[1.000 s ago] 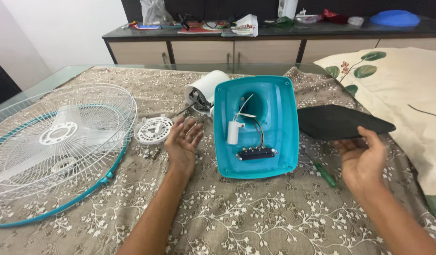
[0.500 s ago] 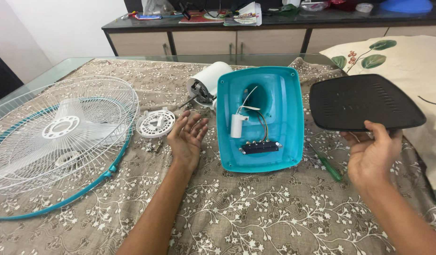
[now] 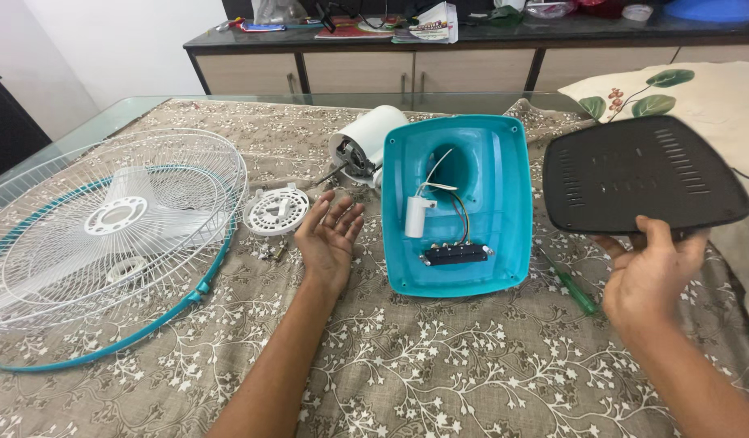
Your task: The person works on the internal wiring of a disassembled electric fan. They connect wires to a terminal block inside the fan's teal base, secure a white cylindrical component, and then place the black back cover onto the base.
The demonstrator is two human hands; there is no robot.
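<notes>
Right hand [image 3: 652, 272] nearest the camera, raised at the right side, fingers clamped on the near edge of a black cover [image 3: 644, 174]; thumb on top, cover lifted off the table and tilted, vent slots visible. Left hand [image 3: 330, 237] rests palm up on the floral cloth [image 3: 439, 365], fingers loosely spread, holding nothing. It lies just left of the teal base [image 3: 460, 203], not touching it as far as can be seen. Green screwdriver [image 3: 571, 285] lies on the cloth between the base and the right hand, under the cover's near edge. Base sits open side up mid-table; inside are a white capacitor [image 3: 416, 216], coloured wires and a black switch strip [image 3: 455, 254]. Small screws [image 3: 273, 250] lie just left of the left hand. White round disc [image 3: 276, 211] just beyond them. Wire fan guard [image 3: 99, 235] with teal rim fills the left of the table, blades showing through it. White motor [image 3: 366, 146] lies behind the base, touching its far left corner. Cushion [image 3: 674, 89] far right. Cabinet [image 3: 472, 57] at the back, clutter on top.
</notes>
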